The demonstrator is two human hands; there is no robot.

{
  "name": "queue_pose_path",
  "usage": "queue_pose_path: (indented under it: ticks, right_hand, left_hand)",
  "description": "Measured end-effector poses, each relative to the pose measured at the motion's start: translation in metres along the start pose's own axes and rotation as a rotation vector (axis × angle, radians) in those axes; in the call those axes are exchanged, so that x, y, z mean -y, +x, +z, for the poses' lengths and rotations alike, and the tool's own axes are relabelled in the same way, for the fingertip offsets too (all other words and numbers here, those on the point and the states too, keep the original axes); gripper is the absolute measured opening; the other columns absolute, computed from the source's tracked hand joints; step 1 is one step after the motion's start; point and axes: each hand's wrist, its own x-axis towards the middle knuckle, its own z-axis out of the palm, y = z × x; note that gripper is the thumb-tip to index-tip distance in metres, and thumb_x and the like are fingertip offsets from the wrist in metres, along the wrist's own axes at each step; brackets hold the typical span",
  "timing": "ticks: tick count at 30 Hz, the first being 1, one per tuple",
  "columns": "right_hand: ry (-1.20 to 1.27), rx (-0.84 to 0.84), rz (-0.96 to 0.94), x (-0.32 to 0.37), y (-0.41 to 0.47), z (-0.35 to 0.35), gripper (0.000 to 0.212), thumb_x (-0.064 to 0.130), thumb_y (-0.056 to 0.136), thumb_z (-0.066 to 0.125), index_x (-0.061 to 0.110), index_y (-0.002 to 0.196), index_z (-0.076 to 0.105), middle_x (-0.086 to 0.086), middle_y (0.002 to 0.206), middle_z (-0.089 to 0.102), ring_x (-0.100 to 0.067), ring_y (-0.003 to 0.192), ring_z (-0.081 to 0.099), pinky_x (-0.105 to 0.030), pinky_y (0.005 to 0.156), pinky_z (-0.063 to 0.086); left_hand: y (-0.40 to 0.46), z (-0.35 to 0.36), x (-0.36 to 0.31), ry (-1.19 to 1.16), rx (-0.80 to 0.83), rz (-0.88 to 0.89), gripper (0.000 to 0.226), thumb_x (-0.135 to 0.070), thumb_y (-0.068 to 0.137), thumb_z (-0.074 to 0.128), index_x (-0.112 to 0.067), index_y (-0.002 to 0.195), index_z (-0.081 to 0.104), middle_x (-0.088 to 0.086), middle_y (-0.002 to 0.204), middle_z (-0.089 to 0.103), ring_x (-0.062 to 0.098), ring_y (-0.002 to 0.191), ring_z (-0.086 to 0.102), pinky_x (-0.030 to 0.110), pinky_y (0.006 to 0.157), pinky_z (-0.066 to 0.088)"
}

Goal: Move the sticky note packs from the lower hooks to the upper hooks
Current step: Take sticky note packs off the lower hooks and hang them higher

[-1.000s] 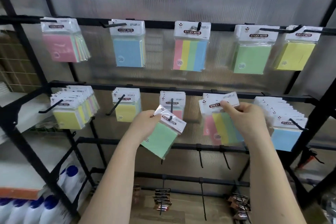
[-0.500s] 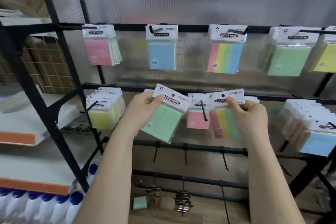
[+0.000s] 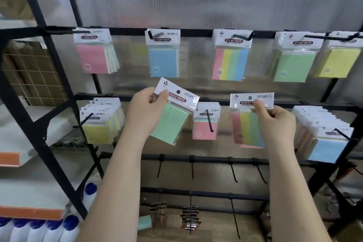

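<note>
While pinching the green pack (image 3: 170, 124) in left hand (image 3: 145, 112), clamping right hand (image 3: 275, 122) on the striped pack (image 3: 246, 129), both off hooks.

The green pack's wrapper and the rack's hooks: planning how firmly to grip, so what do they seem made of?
Green pack: seemingly clear glossy plastic film, judging by glare and crinkles, over a white card header. Hooks: thin black rods, probably coated metal.

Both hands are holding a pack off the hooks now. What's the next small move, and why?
Probably lift the right hand so the hole in the striped pack meets the upper hook where a matching striped pack hangs. That hook sits almost straight above. The left hand holds a green pack, tilted, far from the upper green pack.
</note>
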Motion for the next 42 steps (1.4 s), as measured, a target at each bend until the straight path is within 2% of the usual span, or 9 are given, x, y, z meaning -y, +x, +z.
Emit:
queue_pose_path:
  ticks: [5, 8, 11, 15, 20, 24, 30, 39, 42]
  right_hand:
    - [-0.012, -0.026, 0.045, -0.011, 0.015, -0.033, 0.039, 0.035, 0.092, 0.059, 0.008, 0.064, 0.061, 0.004, 0.049, 0.04, -0.004, 0.039, 0.038, -0.015, 0.04, 0.028]
    - [-0.03, -0.065, 0.072, -0.018, 0.031, -0.059, 0.047, 0.035, 0.092, 0.059, 0.019, 0.051, 0.043, 0.002, 0.049, 0.033, -0.014, 0.049, 0.032, -0.029, 0.049, 0.026]
    - [-0.01, -0.095, 0.105, -0.031, 0.052, -0.086, 0.041, 0.039, 0.091, 0.059, 0.002, 0.072, 0.064, -0.005, 0.064, 0.046, -0.015, 0.058, 0.037, -0.03, 0.055, 0.03]
    - [-0.009, -0.104, 0.059, -0.049, 0.08, -0.12, 0.054, 0.041, 0.09, 0.059, -0.013, 0.09, 0.063, -0.02, 0.069, 0.047, -0.018, 0.064, 0.038, -0.028, 0.061, 0.03]
    - [-0.032, -0.057, 0.041, -0.068, 0.108, -0.156, 0.038, 0.034, 0.092, 0.059, -0.001, 0.083, 0.069, -0.003, 0.06, 0.05, -0.012, 0.056, 0.038, -0.022, 0.049, 0.03]
    - [-0.033, -0.017, 0.032, -0.08, 0.122, -0.175, 0.037, 0.033, 0.092, 0.06, -0.002, 0.083, 0.069, -0.004, 0.066, 0.056, -0.011, 0.059, 0.042, -0.02, 0.049, 0.031]
    - [-0.003, 0.006, 0.025, -0.089, 0.134, -0.187, 0.034, 0.032, 0.091, 0.061, 0.001, 0.079, 0.07, 0.0, 0.061, 0.057, -0.004, 0.05, 0.044, -0.01, 0.04, 0.029]
    - [0.054, 0.012, 0.053, -0.089, 0.131, -0.189, 0.028, 0.03, 0.09, 0.063, 0.012, 0.069, 0.069, 0.007, 0.057, 0.061, 0.003, 0.043, 0.048, -0.01, 0.042, 0.034]
    - [0.069, 0.024, 0.073, -0.087, 0.127, -0.189, 0.028, 0.032, 0.09, 0.063, 0.013, 0.07, 0.069, 0.004, 0.061, 0.063, -0.005, 0.053, 0.053, -0.019, 0.051, 0.04]
  left_hand:
    - [-0.006, 0.046, -0.019, -0.033, 0.136, 0.106, 0.011, -0.027, 0.089, 0.064, -0.028, 0.079, 0.069, 0.0, 0.081, 0.072, 0.025, 0.076, 0.063, 0.039, 0.068, 0.048]
    - [-0.01, 0.08, -0.035, -0.061, 0.137, 0.135, 0.018, -0.025, 0.083, 0.071, -0.037, 0.069, 0.068, 0.008, 0.08, 0.071, 0.031, 0.077, 0.063, 0.046, 0.072, 0.05]
    - [-0.01, 0.114, -0.051, -0.072, 0.116, 0.182, 0.012, -0.032, 0.081, 0.072, -0.037, 0.071, 0.067, 0.005, 0.078, 0.07, 0.029, 0.074, 0.061, 0.044, 0.07, 0.049]
    - [-0.01, 0.157, -0.068, -0.073, 0.049, 0.254, 0.014, -0.031, 0.088, 0.064, -0.018, 0.087, 0.067, 0.01, 0.087, 0.07, 0.027, 0.074, 0.061, 0.039, 0.064, 0.049]
    - [-0.011, 0.204, -0.101, -0.16, 0.013, 0.305, 0.006, -0.021, 0.093, 0.058, -0.025, 0.09, 0.062, -0.02, 0.084, 0.064, -0.01, 0.069, 0.058, 0.006, 0.057, 0.04]
    - [-0.006, 0.233, -0.13, -0.286, -0.08, 0.384, 0.009, -0.016, 0.09, 0.063, -0.025, 0.089, 0.062, -0.016, 0.084, 0.066, -0.003, 0.076, 0.061, 0.015, 0.071, 0.047]
    - [-0.003, 0.263, -0.165, -0.411, -0.106, 0.434, 0.006, -0.015, 0.084, 0.07, -0.016, 0.087, 0.065, -0.008, 0.084, 0.069, 0.003, 0.075, 0.064, 0.021, 0.068, 0.051]
    - [-0.002, 0.278, -0.177, -0.41, -0.21, 0.391, 0.007, -0.017, 0.081, 0.072, -0.012, 0.084, 0.069, -0.008, 0.081, 0.069, 0.006, 0.075, 0.064, 0.024, 0.07, 0.054]
    - [-0.002, 0.278, -0.177, -0.439, -0.172, 0.364, 0.005, -0.019, 0.084, 0.07, -0.014, 0.083, 0.068, -0.007, 0.082, 0.07, 0.004, 0.077, 0.064, 0.023, 0.071, 0.053]
